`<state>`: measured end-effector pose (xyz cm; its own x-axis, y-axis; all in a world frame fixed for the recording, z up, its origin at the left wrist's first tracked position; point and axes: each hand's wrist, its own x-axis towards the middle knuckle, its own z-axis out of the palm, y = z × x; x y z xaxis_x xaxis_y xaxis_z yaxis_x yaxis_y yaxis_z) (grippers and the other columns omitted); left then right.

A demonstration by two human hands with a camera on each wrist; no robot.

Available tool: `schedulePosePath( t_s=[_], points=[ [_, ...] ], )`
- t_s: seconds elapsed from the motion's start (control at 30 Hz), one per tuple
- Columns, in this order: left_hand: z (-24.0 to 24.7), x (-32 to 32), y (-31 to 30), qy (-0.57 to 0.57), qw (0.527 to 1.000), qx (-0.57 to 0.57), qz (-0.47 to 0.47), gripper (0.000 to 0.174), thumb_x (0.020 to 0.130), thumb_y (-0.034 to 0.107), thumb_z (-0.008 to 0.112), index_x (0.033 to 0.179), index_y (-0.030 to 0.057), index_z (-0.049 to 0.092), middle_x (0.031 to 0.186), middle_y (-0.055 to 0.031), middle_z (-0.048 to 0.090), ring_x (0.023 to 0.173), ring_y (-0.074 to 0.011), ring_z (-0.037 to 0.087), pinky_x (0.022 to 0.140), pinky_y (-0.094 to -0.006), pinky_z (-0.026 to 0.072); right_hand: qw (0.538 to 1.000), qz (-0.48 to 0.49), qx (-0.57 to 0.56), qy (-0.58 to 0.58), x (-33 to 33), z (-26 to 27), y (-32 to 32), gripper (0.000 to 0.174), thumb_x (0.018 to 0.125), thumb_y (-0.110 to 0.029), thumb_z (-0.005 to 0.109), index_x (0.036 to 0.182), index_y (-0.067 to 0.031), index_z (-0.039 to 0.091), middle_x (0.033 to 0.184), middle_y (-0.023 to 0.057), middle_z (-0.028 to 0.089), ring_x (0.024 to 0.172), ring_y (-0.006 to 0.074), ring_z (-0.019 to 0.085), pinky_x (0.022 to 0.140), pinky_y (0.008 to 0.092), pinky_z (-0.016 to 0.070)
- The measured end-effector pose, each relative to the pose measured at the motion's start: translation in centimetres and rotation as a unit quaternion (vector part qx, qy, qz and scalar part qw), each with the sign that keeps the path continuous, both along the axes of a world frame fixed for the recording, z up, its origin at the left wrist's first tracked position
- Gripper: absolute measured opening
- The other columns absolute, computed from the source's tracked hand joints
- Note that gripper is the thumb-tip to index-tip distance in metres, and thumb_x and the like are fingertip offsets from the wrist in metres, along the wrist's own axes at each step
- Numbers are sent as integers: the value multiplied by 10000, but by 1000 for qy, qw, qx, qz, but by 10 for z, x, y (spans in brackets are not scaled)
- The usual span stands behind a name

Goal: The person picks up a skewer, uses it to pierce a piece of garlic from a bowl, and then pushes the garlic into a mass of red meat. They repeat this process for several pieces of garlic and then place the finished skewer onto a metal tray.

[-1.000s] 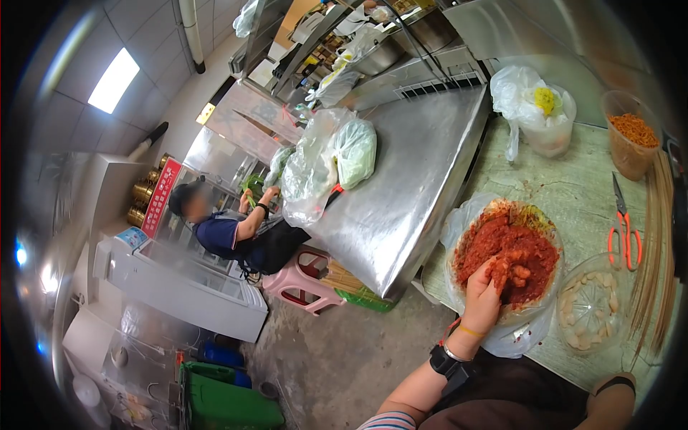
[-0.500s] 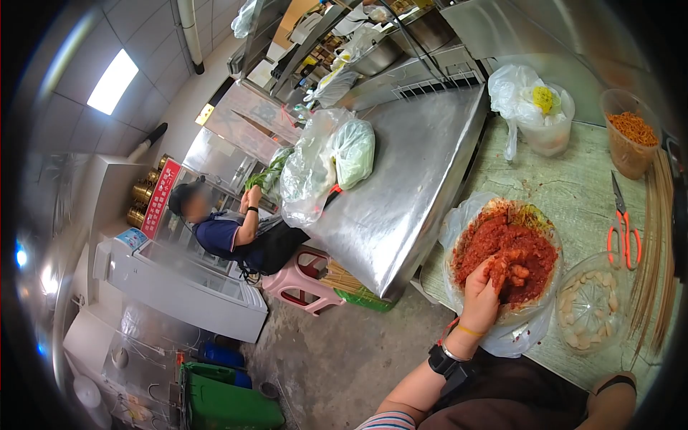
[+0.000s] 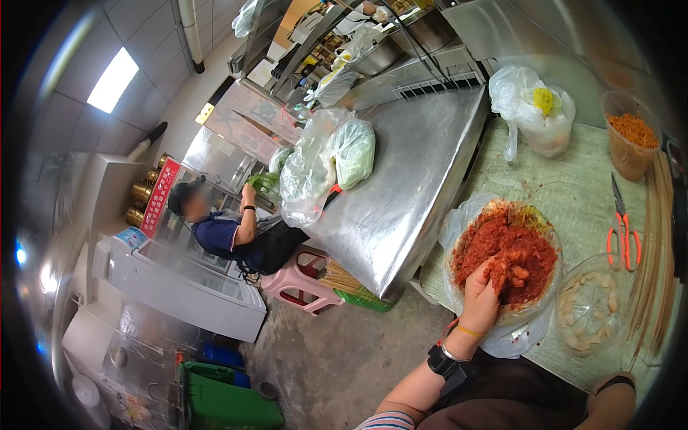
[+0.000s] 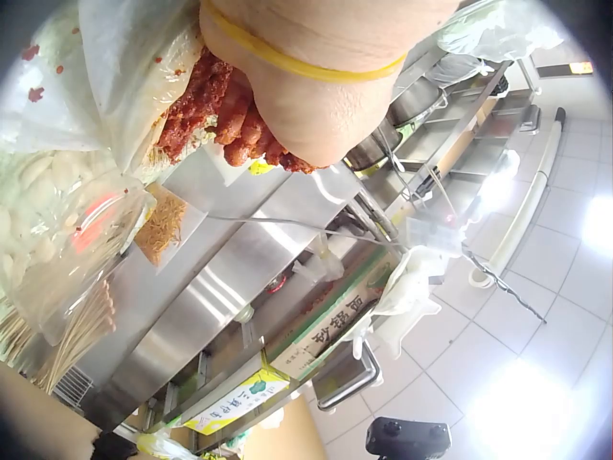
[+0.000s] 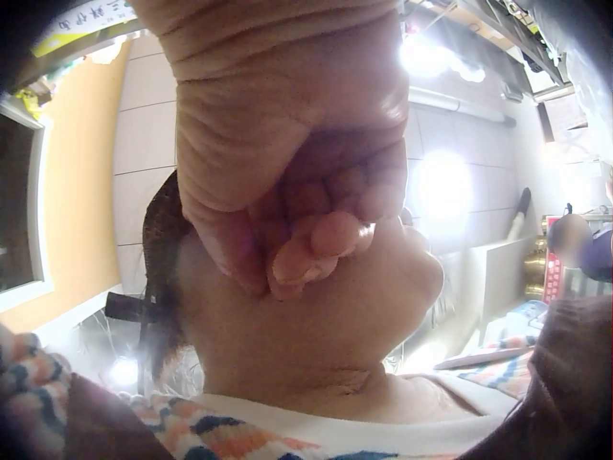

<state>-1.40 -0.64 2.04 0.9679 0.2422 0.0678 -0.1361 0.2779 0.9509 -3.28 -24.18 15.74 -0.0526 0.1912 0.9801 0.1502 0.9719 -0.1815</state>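
Note:
In the head view, my left hand (image 3: 481, 297) rests in a plastic-lined bowl (image 3: 453, 276) of red chili-coloured paste (image 3: 487, 236). Its fingertips lie loosely bent on the paste, coated red. A yellow band circles the wrist, and the left wrist view shows the same red-coated fingers (image 4: 239, 125) beside the white plastic lining. Up at my chin and neck (image 5: 287, 335) is my right hand (image 5: 297, 163) in the right wrist view; its fingers bend loosely toward the palm, with nothing in them, fingertips right at the skin.
Right of the bowl are a clear container (image 3: 591, 304) with pale pieces, orange-handled scissors (image 3: 625, 233) and thin sticks (image 3: 656, 236). Behind stand a bagged tub (image 3: 548, 129) and a tub of orange shreds (image 3: 631, 143). Another person (image 3: 222, 233) stands by the metal table (image 3: 416, 158).
My left hand has stayed still in the bowl. Across the metal table, the other person's hands have lifted the green leaves and shifted them about.

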Motion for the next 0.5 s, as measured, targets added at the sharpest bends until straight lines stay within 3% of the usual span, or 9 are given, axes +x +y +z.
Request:
schedulePosePath(
  t_s=[0.07,0.3,0.5],
  points=[
    [-1,-1,-1,9,1000,3,-6,278,964,151,440,1140,-24,566,942,-65,653,824,-104,588,763,-244,475,973,185,-135,-38,20,15,3,186,820,-107,503,760,12,634,772,141,619,662,273,601,536,355,488],
    [-13,2,6,11,1000,13,-14,285,965,149,435,1166,-12,556,974,-66,648,843,-122,605,764,-247,487,982,124,-107,-97,29,30,9,237,875,-137,483,772,16,632,735,124,614,568,248,584,485,312,458],
    [-20,3,9,-9,1000,10,-23,275,962,156,445,1140,-25,552,974,-80,652,863,-130,605,789,-255,482,976,23,-175,-128,25,37,23,204,850,-178,569,763,-11,647,702,71,622,535,188,588,441,287,410]
  ],
)
